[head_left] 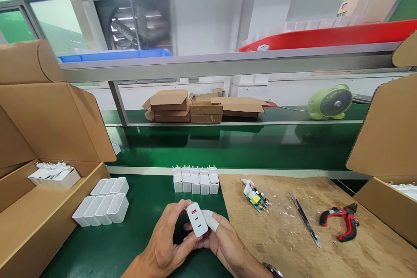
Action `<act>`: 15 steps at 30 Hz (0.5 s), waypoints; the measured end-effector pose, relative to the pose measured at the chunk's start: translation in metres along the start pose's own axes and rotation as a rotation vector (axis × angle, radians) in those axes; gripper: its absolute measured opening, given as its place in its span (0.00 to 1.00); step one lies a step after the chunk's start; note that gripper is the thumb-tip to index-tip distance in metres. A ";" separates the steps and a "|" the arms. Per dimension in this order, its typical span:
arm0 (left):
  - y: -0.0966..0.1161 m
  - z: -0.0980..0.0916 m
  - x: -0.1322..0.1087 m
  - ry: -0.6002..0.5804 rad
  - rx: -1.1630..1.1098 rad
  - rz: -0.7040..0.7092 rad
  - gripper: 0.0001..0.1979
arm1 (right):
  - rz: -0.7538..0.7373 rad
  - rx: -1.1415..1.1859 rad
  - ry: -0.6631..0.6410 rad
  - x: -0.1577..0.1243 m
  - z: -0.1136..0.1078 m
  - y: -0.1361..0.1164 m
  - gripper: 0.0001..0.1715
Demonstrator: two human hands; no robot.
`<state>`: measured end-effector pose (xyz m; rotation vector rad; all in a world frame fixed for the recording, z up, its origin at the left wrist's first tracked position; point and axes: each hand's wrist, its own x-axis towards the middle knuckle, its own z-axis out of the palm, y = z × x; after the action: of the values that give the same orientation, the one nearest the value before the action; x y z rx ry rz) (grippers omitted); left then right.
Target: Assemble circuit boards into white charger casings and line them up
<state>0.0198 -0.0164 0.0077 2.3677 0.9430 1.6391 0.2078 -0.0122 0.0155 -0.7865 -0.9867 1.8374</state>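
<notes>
"How are the hands set?"

"Both come in from below and meet at the charger (196,219), gripping it between them. The left hand (163,241) is bent round its left side, fingers curved; the right hand (223,236) reaches up from the lower right, with a white finger cover (211,221) at the charger's right side."

"Where is that, exactly?"

"Over the green mat (146,195), just left of the brown board (276,239), in front of the row of white cases (195,181)."

"What can't you make out?"

"The charger's back and some of the right fingers are hidden. The watch (273,269) is cut off by the bottom edge, the right-hand box (387,208) by the side."

"And which way does the charger point?"

"Its port face is up towards the camera. The long axis slants from upper left to lower right, the red port (194,211) at the upper end."
</notes>
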 end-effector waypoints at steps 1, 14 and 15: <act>0.001 -0.001 0.001 0.001 0.005 0.002 0.38 | -0.001 0.000 0.005 -0.001 0.001 -0.001 0.32; -0.006 -0.002 -0.004 -0.167 0.074 -0.081 0.38 | -0.317 -0.823 0.359 0.003 -0.018 0.016 0.22; -0.007 -0.002 -0.005 -0.212 0.078 -0.085 0.37 | -0.311 -0.898 0.377 0.003 -0.019 0.016 0.20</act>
<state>0.0144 -0.0142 0.0014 2.4531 1.0669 1.3136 0.2153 -0.0090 -0.0081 -1.3469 -1.5775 0.8783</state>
